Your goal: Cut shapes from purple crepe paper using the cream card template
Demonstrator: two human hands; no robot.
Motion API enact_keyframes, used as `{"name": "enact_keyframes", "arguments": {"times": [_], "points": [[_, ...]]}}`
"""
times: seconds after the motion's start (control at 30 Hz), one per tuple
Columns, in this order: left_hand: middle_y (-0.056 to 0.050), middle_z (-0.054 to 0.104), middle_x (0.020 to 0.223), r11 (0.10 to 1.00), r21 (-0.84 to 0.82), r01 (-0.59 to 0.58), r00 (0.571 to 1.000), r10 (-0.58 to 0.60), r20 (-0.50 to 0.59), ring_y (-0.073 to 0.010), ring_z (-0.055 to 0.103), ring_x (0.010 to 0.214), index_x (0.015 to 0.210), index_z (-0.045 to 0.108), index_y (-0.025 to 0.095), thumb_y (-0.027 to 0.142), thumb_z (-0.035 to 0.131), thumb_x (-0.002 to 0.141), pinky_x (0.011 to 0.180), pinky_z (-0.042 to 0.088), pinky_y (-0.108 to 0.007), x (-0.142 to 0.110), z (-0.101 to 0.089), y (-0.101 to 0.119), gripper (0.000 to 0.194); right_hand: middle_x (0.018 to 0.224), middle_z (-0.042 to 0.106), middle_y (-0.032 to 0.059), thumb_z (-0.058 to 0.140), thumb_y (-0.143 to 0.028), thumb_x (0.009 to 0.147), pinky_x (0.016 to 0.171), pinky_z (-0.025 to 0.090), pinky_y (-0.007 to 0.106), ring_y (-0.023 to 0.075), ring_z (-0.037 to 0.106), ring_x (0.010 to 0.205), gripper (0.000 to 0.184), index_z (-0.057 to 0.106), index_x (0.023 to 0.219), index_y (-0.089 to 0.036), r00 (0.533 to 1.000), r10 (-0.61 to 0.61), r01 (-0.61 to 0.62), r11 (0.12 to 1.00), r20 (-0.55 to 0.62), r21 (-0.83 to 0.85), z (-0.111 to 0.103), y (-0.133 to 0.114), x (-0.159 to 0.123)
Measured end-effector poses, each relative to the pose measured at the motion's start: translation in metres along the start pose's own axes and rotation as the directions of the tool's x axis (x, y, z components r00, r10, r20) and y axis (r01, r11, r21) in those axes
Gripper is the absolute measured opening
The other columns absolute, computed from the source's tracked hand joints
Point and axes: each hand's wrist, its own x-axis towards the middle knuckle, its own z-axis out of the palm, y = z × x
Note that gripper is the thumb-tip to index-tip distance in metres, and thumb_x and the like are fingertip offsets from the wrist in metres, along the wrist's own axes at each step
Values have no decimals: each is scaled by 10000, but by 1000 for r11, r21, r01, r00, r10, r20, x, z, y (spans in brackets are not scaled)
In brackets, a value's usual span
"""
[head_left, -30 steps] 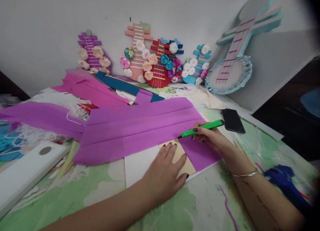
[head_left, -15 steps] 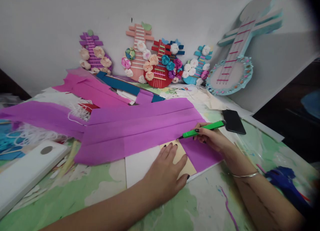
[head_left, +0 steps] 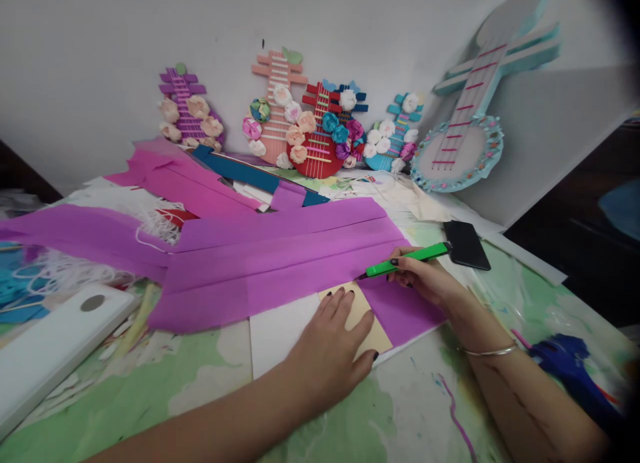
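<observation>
Head view: right hand (head_left: 420,276) grips cutter (head_left: 430,252), left hand (head_left: 325,346) open on card (head_left: 379,334). Likely cutting sheet (head_left: 290,249) (blade (head_left: 362,276) contact unclear); next stroke needs card steady.

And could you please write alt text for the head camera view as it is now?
A right hand holds a green cutter over purple paper while the left hand presses a pale yellow card flat; decorated paper instruments lean against the wall behind.
</observation>
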Motion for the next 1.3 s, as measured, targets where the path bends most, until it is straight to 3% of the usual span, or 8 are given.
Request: {"name": "enact_keyframes", "arguments": {"times": [0.47, 0.73, 1.13, 1.3], "points": [[-180, 382, 1486, 1000, -5, -3, 1000, 3, -11, -370, 299, 1394, 1404, 442, 202, 453, 466, 940, 1091, 339, -562, -1, 0, 0, 528, 542, 592, 13, 659, -327, 700, 426, 303, 245, 108, 481, 476, 169, 587, 656, -180, 998, 49, -47, 998, -31, 50, 2, 0, 2], [-230, 367, 1477, 1000, 3, -8, 1000, 8, -5, -380, 292, 1393, 1413, 438, 193, 453, 441, 950, 1096, 324, -554, -1, 1, -1, 531, 540, 581, 6, 679, -325, 688, 426, 296, 231, 103, 490, 481, 180, 577, 671, -177, 996, 87, -83, 991, -34, 101, -3, 5, 5], [-199, 397, 1472, 1000, 19, -13, 1000, 13, -11, -372, 319, 1383, 1406, 447, 193, 466, 443, 946, 1092, 340, -551, 0, 1, 0, 535, 572, 622, 33, 656, -284, 720, 464, 313, 241, 107, 478, 494, 143, 587, 675, -167, 999, 34, -36, 997, 31, 61, -1, 2, 3], [-239, 392, 1460, 999, 42, -21, 1000, 22, -8, -385, 319, 1377, 1407, 450, 186, 469, 427, 952, 1080, 347, -558, -1, 1, 0, 537, 551, 627, 30, 688, -280, 690, 448, 299, 227, 95, 468, 465, 153, 599, 667, -157, 998, 62, -60, 990, -12, 124, 0, 3, 4]]}}
